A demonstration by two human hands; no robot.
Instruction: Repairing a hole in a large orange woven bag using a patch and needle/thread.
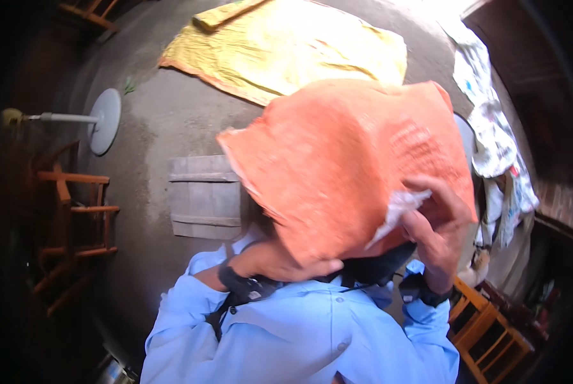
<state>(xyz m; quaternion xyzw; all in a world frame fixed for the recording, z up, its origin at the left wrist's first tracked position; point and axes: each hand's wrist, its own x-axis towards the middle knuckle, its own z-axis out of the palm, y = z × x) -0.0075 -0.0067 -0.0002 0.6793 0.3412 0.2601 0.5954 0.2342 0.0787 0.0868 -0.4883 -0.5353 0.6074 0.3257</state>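
Observation:
A large orange woven sack (338, 160) is spread out in front of my chest, its surface creased. My left hand (274, 260) grips its near left edge; the thumb lies over the edge and the other fingers are partly hidden under it. On the near right side, my right hand (437, 224) has its thumb and fingers curled around a crumpled white piece (398, 208) of thin material. Whether that piece is joined to the sack, I cannot tell. Dark straps circle both my wrists.
Beyond the sack, a yellow woven sheet (299, 48) lies on the floor. A grey wooden board (203, 205) with crosspieces is at left, near a round-based stand (105, 121) and a wooden chair (81, 208). White sacks (491, 141) line the right; another chair (488, 326) stands at lower right.

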